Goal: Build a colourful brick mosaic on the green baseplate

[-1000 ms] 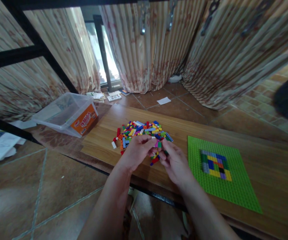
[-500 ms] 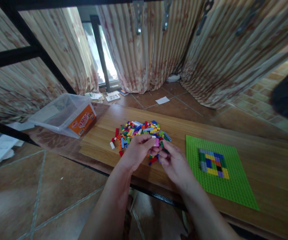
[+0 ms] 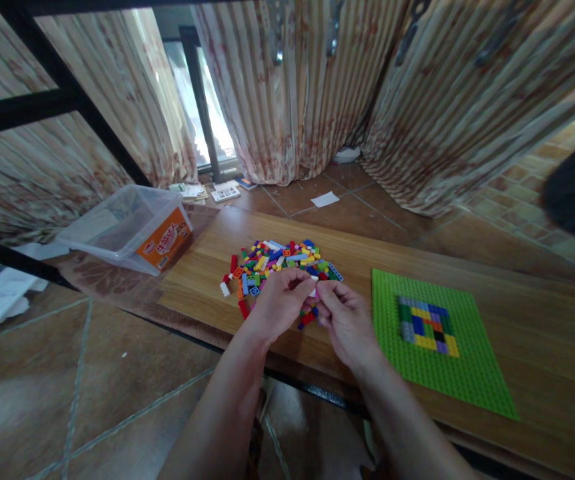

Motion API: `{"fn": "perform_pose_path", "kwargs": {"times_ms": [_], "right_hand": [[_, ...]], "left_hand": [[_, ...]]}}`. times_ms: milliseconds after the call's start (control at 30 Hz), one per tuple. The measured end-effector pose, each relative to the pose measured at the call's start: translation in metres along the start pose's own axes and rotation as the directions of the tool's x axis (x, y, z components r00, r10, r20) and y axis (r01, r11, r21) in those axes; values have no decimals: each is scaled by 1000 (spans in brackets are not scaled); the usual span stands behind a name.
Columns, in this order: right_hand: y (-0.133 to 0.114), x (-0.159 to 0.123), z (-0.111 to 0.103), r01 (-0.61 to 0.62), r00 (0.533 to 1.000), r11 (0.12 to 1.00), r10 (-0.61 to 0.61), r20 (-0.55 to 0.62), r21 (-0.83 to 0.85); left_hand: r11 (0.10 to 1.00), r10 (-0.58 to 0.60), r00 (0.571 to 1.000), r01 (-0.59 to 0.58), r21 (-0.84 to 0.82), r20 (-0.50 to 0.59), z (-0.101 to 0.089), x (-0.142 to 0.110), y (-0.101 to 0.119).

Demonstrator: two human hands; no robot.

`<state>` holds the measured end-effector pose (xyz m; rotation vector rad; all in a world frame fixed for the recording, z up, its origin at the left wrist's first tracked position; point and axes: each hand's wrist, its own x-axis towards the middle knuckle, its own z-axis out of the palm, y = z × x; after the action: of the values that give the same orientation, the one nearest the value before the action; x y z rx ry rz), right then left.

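Observation:
My left hand (image 3: pixel 286 297) and my right hand (image 3: pixel 343 312) meet in front of the brick pile, thumbs and fingers pinched together. Between their tips shows a small toy brick (image 3: pixel 314 289), white with a bit of pink at its edge. My fingers cover most of it, so whether it is one brick or two joined is unclear. Loose toy bricks (image 3: pixel 277 253) of many colours lie heaped behind and below my hands. To the right lies a green baseplate (image 3: pixel 387 333), bearing a squarish block of bricks (image 3: pixel 427 327) in grey, blue, yellow, green, orange and black.
The wooden tabletop (image 3: pixel 352 247) carries the pile and baseplate. A clear plastic bin (image 3: pixel 117 233) with an orange label stands at the left end. Dark metal frame bars (image 3: pixel 67 100) cross the upper left. Curtains (image 3: pixel 297 100) hang behind the table.
My fingertips have drawn closer together around the brick, covering more of the pink. The green brick seen at my right fingertips is now out of sight. The pile and baseplate look the same.

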<state>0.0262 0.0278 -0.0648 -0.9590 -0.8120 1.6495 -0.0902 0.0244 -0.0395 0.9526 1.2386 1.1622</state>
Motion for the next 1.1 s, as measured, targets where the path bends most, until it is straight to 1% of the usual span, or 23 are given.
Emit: {"fn": "perform_pose_path", "kwargs": {"times_ms": [100,167,233,267,333,400,467,533,600,633,700,767,867,933,1000,1033,1100], "right_hand": [[-2,-1,1,-7,1000,999,6,29,33],[-4,-1,1,-36,999,998,33,42,54],[-6,0,0,-71,996,995,67,56,72],[-7,1,-1,-84,995,994,80,59,71],[-10,4,-4,-88,995,995,86,44,45],[-13,8,-10,-62,998,998,62,9,-19],[-14,12,-17,-24,999,993,21,-32,-119],[-13,16,-23,-5,997,970,-14,-75,-244],[-10,20,-28,1,993,922,-48,-111,-388],[-9,22,-29,10,990,884,-75,-121,-467],[-7,25,-31,44,982,785,-148,-118,-619],[-7,26,-30,77,974,687,-207,-92,-722],[-8,27,-27,107,969,592,-243,-50,-798],[-7,28,-25,118,970,530,-242,-16,-840],[-6,29,-22,156,969,466,-243,43,-871],[-6,29,-20,187,964,437,-254,79,-880],[-5,28,-15,259,946,386,-288,151,-885]], "left_hand": [[999,11,1000,-11,-38,7,1,0,0],[998,15,1000,-13,-64,23,-1,-1,1],[998,16,1000,-15,-61,18,-6,0,2],[999,16,1000,-16,-35,3,-10,1,1],[997,23,998,-18,77,-62,-21,3,-2],[969,36,991,-3,248,-127,-35,6,-6],[907,52,986,21,420,-160,-47,8,-9],[833,53,987,39,552,-150,-56,8,-10],[770,46,992,42,636,-122,-59,6,-9],[745,40,994,40,665,-105,-59,6,-9],[706,35,997,25,707,-71,-57,5,-9],[676,43,998,6,737,-48,-54,5,-10],[648,43,998,4,762,-42,-51,6,-13],[650,10,999,33,759,-52,-49,5,-12],[648,-18,998,56,760,-58,-46,4,-10],[633,-14,998,53,772,-58,-44,4,-8],[574,26,998,27,819,-51,-42,3,-4]]}}
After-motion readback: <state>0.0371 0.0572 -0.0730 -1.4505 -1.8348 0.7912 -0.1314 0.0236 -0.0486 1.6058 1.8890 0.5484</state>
